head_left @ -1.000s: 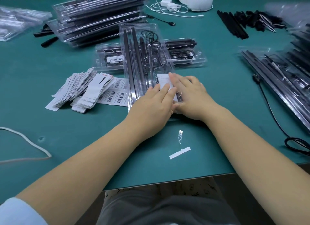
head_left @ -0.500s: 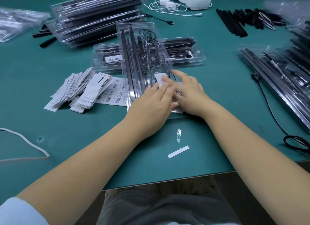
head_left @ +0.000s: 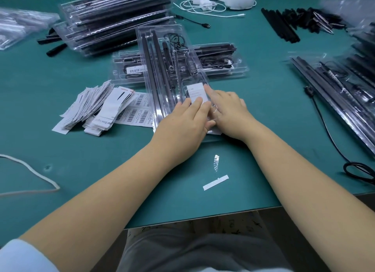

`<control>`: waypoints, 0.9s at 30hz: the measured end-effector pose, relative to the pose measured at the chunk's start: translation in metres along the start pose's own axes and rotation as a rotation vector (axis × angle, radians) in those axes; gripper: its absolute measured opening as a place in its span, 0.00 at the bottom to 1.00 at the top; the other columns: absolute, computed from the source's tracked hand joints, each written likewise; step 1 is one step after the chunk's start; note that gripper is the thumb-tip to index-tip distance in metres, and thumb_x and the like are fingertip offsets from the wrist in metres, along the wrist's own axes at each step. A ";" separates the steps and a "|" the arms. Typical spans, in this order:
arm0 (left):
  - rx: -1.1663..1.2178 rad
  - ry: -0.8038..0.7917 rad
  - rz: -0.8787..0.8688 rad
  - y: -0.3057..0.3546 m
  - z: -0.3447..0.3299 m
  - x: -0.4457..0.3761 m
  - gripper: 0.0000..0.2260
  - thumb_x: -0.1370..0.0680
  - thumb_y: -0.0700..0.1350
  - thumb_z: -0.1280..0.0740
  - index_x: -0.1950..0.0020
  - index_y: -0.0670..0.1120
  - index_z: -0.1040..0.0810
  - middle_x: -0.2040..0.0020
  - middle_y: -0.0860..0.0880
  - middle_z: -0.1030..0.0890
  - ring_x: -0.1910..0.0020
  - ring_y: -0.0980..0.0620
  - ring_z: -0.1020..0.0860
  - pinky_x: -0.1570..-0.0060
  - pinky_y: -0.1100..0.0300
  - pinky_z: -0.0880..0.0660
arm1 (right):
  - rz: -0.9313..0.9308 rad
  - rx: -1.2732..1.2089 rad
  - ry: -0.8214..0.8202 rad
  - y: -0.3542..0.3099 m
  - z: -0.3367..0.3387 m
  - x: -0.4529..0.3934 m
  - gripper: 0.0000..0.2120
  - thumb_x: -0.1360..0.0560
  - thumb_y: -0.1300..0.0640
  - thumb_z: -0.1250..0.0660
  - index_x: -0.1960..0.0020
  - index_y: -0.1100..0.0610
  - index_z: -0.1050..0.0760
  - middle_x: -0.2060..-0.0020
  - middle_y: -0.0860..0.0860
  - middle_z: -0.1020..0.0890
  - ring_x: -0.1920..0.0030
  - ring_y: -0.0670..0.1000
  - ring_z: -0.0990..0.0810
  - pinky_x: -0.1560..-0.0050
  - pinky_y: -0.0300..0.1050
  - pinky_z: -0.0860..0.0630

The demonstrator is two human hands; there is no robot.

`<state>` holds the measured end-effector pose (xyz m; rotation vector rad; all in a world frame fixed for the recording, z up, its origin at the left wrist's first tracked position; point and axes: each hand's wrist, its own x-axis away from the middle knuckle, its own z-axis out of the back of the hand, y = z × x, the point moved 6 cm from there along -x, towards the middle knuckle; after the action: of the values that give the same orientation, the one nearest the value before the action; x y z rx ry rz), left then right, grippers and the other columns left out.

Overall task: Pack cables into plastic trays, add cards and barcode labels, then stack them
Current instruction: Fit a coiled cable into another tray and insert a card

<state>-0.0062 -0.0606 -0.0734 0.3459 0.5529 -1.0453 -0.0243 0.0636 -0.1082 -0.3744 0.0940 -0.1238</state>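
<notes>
Right now both hands lie flat on a long clear plastic tray point(head_left: 162, 73) that sits on the green worktop point(head_left: 81, 160) in front of the person. Inside the tray are dark rods and a coiled black cable point(head_left: 175, 38). A small white card point(head_left: 195, 92) lies at the near end of the tray. The left hand point(head_left: 182, 125) has its fingers point(head_left: 199, 103) straight and pressed down on the card's near edge. The right hand point(head_left: 229, 111) rests just beside it, fingers straight, with one fingertip touching the card's right side. Neither hand grips anything. To the left of the tray lie a fanned pile of white paper cards point(head_left: 91, 107) and a sheet of barcode labels point(head_left: 136, 113). Behind the tray, another packed clear tray point(head_left: 223, 66) lies crosswise. A tall stack of packed trays point(head_left: 113, 18) stands at the far left.
</notes>
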 end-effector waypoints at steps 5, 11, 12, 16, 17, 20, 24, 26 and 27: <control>0.009 0.002 -0.012 0.004 0.002 0.001 0.21 0.23 0.46 0.44 0.43 0.32 0.22 0.46 0.33 0.20 0.51 0.33 0.20 0.53 0.42 0.23 | -0.003 -0.383 0.227 0.007 0.024 0.014 0.22 0.24 0.57 0.33 0.31 0.57 0.30 0.35 0.50 0.29 0.34 0.47 0.34 0.35 0.35 0.40; 0.034 -0.020 0.012 0.001 0.001 0.003 0.22 0.22 0.47 0.45 0.41 0.32 0.23 0.44 0.33 0.21 0.48 0.32 0.21 0.50 0.40 0.24 | 0.003 -0.279 0.359 0.007 0.032 0.024 0.11 0.28 0.53 0.29 0.47 0.54 0.18 0.49 0.42 0.21 0.44 0.49 0.30 0.49 0.33 0.40; 0.039 -0.020 0.016 0.001 0.002 0.003 0.22 0.22 0.47 0.45 0.40 0.32 0.23 0.44 0.33 0.21 0.48 0.32 0.21 0.49 0.40 0.24 | 0.058 -0.236 0.335 0.003 0.030 0.024 0.12 0.27 0.52 0.30 0.45 0.55 0.18 0.46 0.44 0.21 0.44 0.51 0.31 0.48 0.33 0.41; 0.029 -0.016 0.004 -0.001 0.001 0.004 0.20 0.23 0.46 0.42 0.41 0.31 0.23 0.44 0.33 0.21 0.47 0.32 0.21 0.51 0.39 0.24 | 0.125 -0.083 0.141 -0.001 0.012 0.023 0.24 0.26 0.49 0.31 0.32 0.52 0.28 0.32 0.44 0.30 0.39 0.53 0.36 0.34 0.46 0.40; 0.020 -0.009 -0.007 -0.001 0.001 0.004 0.20 0.23 0.46 0.42 0.41 0.31 0.23 0.44 0.33 0.21 0.48 0.32 0.21 0.52 0.39 0.23 | 0.107 -0.062 0.123 0.000 0.010 0.023 0.25 0.26 0.49 0.32 0.30 0.52 0.31 0.30 0.43 0.32 0.39 0.52 0.37 0.33 0.49 0.40; 0.005 0.011 -0.021 -0.001 0.001 0.003 0.20 0.23 0.46 0.43 0.43 0.31 0.22 0.46 0.32 0.20 0.50 0.32 0.20 0.53 0.39 0.23 | 0.089 -0.040 0.154 -0.003 0.010 0.021 0.25 0.24 0.50 0.36 0.28 0.50 0.35 0.29 0.44 0.33 0.41 0.54 0.36 0.35 0.50 0.38; 0.013 -0.005 0.005 -0.003 0.000 0.003 0.21 0.23 0.46 0.42 0.42 0.30 0.23 0.45 0.32 0.21 0.50 0.31 0.21 0.52 0.37 0.23 | 0.047 0.048 0.164 -0.005 0.007 0.018 0.25 0.22 0.46 0.42 0.27 0.48 0.38 0.29 0.42 0.35 0.42 0.54 0.35 0.40 0.46 0.40; 0.008 -0.002 0.001 -0.003 0.001 0.003 0.21 0.23 0.46 0.43 0.43 0.31 0.23 0.46 0.32 0.20 0.51 0.32 0.20 0.52 0.39 0.23 | 0.045 0.089 0.170 -0.007 0.006 0.018 0.24 0.22 0.47 0.42 0.27 0.49 0.37 0.29 0.43 0.35 0.42 0.54 0.35 0.40 0.47 0.39; 0.012 0.000 -0.002 -0.003 0.001 0.002 0.21 0.23 0.46 0.43 0.43 0.31 0.22 0.46 0.32 0.20 0.51 0.33 0.20 0.52 0.40 0.23 | 0.048 0.102 0.175 -0.007 0.006 0.018 0.24 0.22 0.47 0.41 0.28 0.50 0.35 0.29 0.45 0.34 0.41 0.55 0.35 0.40 0.47 0.38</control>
<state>-0.0073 -0.0644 -0.0737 0.3559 0.5470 -1.0508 -0.0064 0.0565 -0.1010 -0.2583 0.2682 -0.1132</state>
